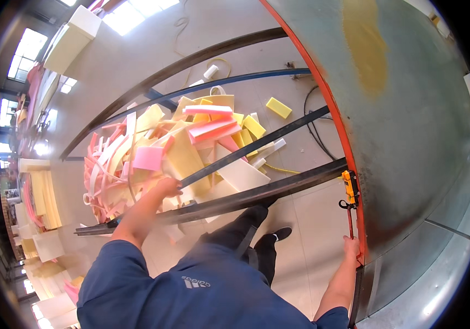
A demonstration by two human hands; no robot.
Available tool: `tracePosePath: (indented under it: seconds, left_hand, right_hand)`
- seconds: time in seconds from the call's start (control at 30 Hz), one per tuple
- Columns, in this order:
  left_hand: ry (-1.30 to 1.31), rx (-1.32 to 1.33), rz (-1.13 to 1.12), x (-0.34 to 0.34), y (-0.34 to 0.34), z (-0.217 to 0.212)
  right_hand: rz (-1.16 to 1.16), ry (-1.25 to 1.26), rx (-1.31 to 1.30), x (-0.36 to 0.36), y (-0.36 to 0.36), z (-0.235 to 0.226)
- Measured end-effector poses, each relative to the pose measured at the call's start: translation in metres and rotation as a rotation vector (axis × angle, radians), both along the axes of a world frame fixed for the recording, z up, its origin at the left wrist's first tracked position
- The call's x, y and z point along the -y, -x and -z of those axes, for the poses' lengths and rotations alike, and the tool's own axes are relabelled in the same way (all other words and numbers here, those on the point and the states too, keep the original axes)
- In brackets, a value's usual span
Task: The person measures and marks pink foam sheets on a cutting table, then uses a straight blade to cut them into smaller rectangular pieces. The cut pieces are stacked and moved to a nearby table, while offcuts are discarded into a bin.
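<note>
My left hand [168, 188] reaches over the near rail of a dark metal frame, its fingers closed around a long dark metal bar [257, 144]. The bar slants up to the right, to the orange edge [322, 82] of a large grey-green metal panel [410, 137]. At the lower right, my right hand [351, 247] is closed at the lower end of a thin red rod [350, 222] alongside that edge. Above this rod, a yellow-orange control box [350, 186] with black parts sits against the edge. Part of the right hand's grip is hidden.
Beyond the near rail [246, 198] lies a heap of pink, cream and yellow foam offcuts [152, 148]. A blue bar [218, 81] crosses behind it. A yellow foam block [278, 107] and a black cable [312, 129] lie on the floor. Foam stacks [43, 197] stand at far left.
</note>
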State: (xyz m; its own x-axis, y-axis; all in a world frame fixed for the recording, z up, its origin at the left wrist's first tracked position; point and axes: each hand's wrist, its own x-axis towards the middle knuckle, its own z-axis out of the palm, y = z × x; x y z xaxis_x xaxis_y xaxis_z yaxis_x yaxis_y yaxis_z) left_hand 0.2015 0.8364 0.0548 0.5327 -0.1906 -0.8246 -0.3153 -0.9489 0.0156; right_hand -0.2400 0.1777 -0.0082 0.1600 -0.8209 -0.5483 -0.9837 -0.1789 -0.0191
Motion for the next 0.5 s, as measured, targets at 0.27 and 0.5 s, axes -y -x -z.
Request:
tracePosePath:
  seconds: [0.27, 0.5]
  left_hand:
    - [0.086, 0.201, -0.161, -0.076, -0.007, -0.047]
    - [0.273, 0.393, -0.252, -0.052, 0.063, -0.05]
  right_hand:
    - [-0.025, 0.056, 0.054, -0.008, 0.017, 0.009]
    - [-0.076, 0.015, 0.042, -0.016, 0.03, -0.002]
